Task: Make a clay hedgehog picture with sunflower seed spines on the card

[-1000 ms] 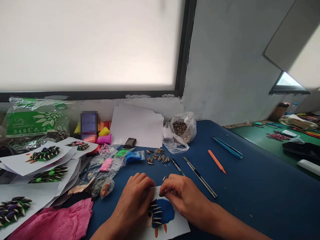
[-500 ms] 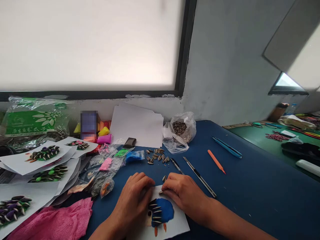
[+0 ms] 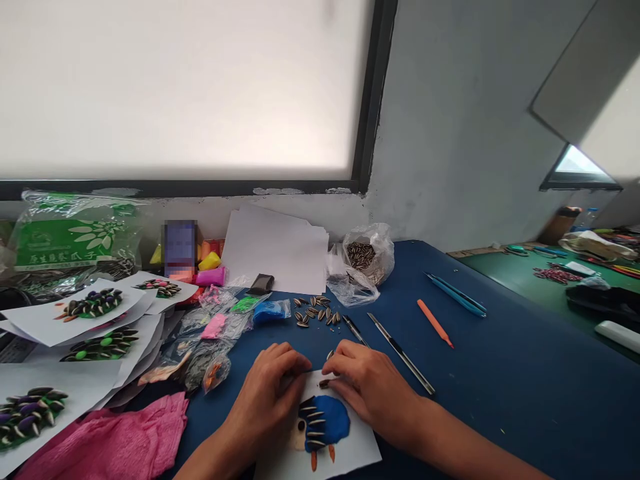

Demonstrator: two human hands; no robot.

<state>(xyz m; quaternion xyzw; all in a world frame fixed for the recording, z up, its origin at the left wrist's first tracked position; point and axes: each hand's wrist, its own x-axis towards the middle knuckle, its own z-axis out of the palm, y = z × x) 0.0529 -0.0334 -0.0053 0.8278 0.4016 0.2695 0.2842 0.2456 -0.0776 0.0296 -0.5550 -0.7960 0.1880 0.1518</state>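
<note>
A white sheet of paper (image 3: 363, 457) lies before me with a blue clay body (image 3: 334, 419), a beige face and orange legs. Dark, pale-striped sunflower seeds stick out along the left part of the blue clay. My left hand (image 3: 273, 387) is closed at the paper's upper left edge, thumb over the sheet. At the upper edge, my right hand (image 3: 373, 380) has a sunflower seed (image 3: 324, 384) at its thumb tip, its index finger bent just above. Another seed (image 3: 330, 355) shows behind that index finger.
Loose seeds (image 3: 317, 310) lie beyond my hands, near a plastic bag of seeds (image 3: 365, 257). A pen, a craft knife (image 3: 403, 353), an orange marker (image 3: 435, 323) and blue tweezers (image 3: 456, 293) lie right. Finished pictures (image 3: 95, 303), clay packets and a pink cloth (image 3: 110, 440) crowd the left.
My right index finger has lifted slightly away from the thumb, and more of the seed at the thumb tip shows. My left hand has stayed at the paper's edge.
</note>
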